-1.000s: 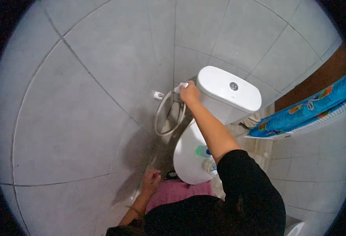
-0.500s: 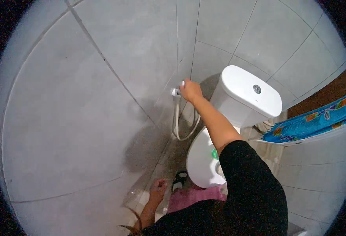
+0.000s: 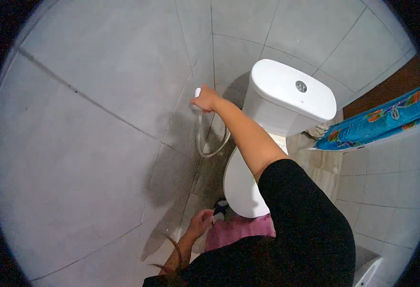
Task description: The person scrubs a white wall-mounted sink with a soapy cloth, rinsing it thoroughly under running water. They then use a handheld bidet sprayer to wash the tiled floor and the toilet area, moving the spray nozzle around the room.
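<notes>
My right hand (image 3: 205, 99) is closed around a white bidet sprayer (image 3: 197, 92), whose head shows above the fingers at the left wall. From under that hand a pale hose (image 3: 212, 154) hangs in a loop and curves back up behind my forearm. The wall bracket is mostly covered by the hand. Lower down, near the wall and my sandal, my left hand (image 3: 200, 224) hangs with fingers loosely bent and apart; nothing shows in it. Between the arms is the closed white toilet lid (image 3: 242, 186), partly covered by my right arm.
Behind the lid stands the white toilet tank (image 3: 293, 91) with a round silver flush button (image 3: 301, 86). A blue patterned cloth (image 3: 377, 117) hangs at the right. My dark sandal (image 3: 220, 206) is on the floor beside the toilet. Grey tiled walls (image 3: 95, 158) rise at left and back.
My right hand has shifted onto the sprayer by the bracket, which it now covers. My left hand has risen slightly, fingers looser. The view has moved; a green item on the lid is now hidden.
</notes>
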`<state>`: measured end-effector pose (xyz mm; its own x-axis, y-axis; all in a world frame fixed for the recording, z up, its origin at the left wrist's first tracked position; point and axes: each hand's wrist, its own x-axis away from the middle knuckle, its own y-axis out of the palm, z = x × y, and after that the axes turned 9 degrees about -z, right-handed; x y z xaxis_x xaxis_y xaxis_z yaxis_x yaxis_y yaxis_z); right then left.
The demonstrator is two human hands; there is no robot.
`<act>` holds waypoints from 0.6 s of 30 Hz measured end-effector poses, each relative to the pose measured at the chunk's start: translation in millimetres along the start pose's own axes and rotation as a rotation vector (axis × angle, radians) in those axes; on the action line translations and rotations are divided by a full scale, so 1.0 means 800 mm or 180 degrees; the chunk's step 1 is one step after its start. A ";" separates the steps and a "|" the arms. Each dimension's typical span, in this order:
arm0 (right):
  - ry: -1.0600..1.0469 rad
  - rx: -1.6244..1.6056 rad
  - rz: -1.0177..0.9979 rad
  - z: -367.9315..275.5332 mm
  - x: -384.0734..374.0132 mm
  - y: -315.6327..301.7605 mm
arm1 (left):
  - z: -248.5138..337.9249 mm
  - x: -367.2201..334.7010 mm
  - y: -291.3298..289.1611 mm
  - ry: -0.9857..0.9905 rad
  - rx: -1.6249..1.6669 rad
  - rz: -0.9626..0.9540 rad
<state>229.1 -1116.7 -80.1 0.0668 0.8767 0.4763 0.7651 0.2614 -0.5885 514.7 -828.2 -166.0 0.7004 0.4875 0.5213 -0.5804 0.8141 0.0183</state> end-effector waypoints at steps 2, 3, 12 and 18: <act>-0.0483 -0.0420 -0.0133 0.003 0.007 -0.001 | 0.006 -0.010 0.001 -0.0062 0.0072 -0.0008; -0.0636 -0.0568 -0.0104 0.012 0.012 -0.004 | 0.009 -0.013 0.002 -0.0113 0.0107 -0.0041; -0.0125 0.0364 0.0031 0.245 0.213 -0.053 | 0.048 -0.063 -0.007 -0.0304 -0.0040 -0.0319; 0.1304 0.0443 -0.0458 0.423 0.391 0.066 | 0.103 -0.161 0.053 -0.0229 -0.0804 -0.1072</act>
<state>73.9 -692.3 -183.3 0.2354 0.6028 0.7624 0.6937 0.4452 -0.5662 365.5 -882.2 -162.1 0.7975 0.1653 0.5802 -0.1979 0.9802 -0.0072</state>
